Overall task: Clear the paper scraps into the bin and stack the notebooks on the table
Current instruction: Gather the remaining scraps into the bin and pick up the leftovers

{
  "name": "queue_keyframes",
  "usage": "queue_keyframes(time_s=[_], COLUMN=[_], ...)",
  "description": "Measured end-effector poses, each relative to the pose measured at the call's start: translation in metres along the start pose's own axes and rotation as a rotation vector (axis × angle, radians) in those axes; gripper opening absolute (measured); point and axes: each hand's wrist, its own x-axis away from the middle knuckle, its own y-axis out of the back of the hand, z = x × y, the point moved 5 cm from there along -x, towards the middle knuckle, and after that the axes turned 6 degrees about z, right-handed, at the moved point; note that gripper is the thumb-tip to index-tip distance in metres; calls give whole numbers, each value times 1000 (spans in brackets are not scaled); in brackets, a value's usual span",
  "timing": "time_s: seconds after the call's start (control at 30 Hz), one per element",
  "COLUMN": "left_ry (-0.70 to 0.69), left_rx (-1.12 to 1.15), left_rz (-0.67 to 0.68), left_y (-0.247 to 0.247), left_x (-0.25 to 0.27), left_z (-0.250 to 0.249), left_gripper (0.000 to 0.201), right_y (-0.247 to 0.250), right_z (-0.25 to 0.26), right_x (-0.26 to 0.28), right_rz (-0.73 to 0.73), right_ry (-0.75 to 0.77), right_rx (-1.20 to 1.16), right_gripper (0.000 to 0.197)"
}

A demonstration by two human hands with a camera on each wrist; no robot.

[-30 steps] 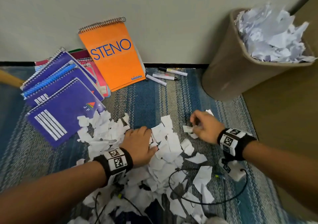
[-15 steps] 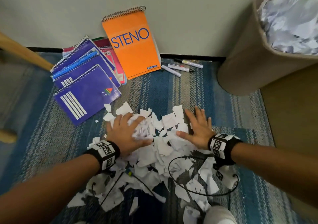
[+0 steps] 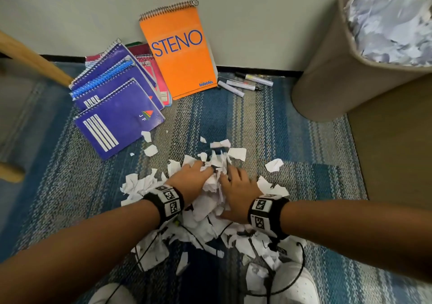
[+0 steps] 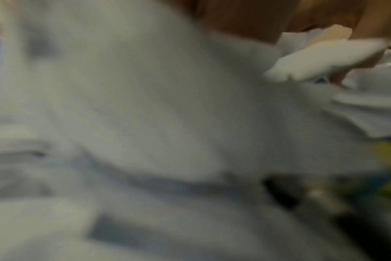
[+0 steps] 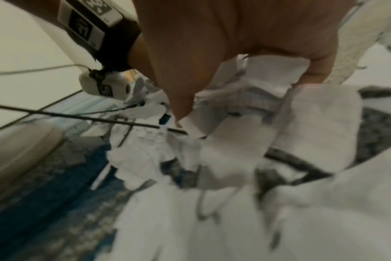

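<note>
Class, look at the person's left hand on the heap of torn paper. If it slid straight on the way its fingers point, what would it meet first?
Probably the loose white paper scraps bunched just ahead of the left hand, whose fingers point up and to the right in the head view. Beyond them lies bare blue striped rug; depth is hard to judge.

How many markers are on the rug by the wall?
3 markers, lying together on the rug between the orange STENO pad and the bin. More may be hidden.

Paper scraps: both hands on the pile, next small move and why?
Probably lift the bunched paper scraps toward the bin: the left hand and right hand already squeeze a clump between them, and the bin stands to the right, nearly full.
</note>
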Motion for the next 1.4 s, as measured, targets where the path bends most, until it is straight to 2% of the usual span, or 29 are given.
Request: queue_keyframes(time_s=[0.07,0.2,0.33,0.47,0.6,0.73,0.8,0.93,1.0,1.07,1.17,1.27,1.33,1.4], left_ry=[3,88,118,138,70,-93,-174,-274,-337,-373,-386,-371,-326,-241], left_rx=[98,300,347,363,391,345,299,244,233,236,219,179,152,71], left_rz=[18,10,-61,-139,-344,-601,-746,-920,-956,-948,-915,-799,-667,-522], left_y=[9,32,54,82,133,232,291,395,430,451,458,436,412,384], left_x=[-1,5,11,11,3,-14,-22,-52,-71,-90,-119,-157,-184,-210], left_z=[5,24,47,58,54,22,-7,-87,-131,-171,-222,-247,-253,-258], left_gripper=[41,36,22,14,28,39,42,32,27,25,28,35,40,47], right_y=[3,3,15,46,111,211,263,338,357,362,352,323,304,290], right_z=[-2,-1,-7,-25,-39,-78,-108,-185,-226,-266,-314,-335,-340,-348], right_x=[-6,-6,-6,-10,3,26,42,89,108,116,111,89,69,50], right_rz=[53,131,142,71,-240,-608,-794,-1127,-1220,-1224,-1117,-970,-831,-652], right_ry=[11,123,215,203,216,134,97,-143,-308,-448,-603,-614,-579,-593], right_rx=[-8,-27,-11,-195,-420,-558,-584,-486,-398,-344,-317,-351,-356,-258], right_gripper=[98,56,43,38,14,17,12,15,18,21,25,29,39,52])
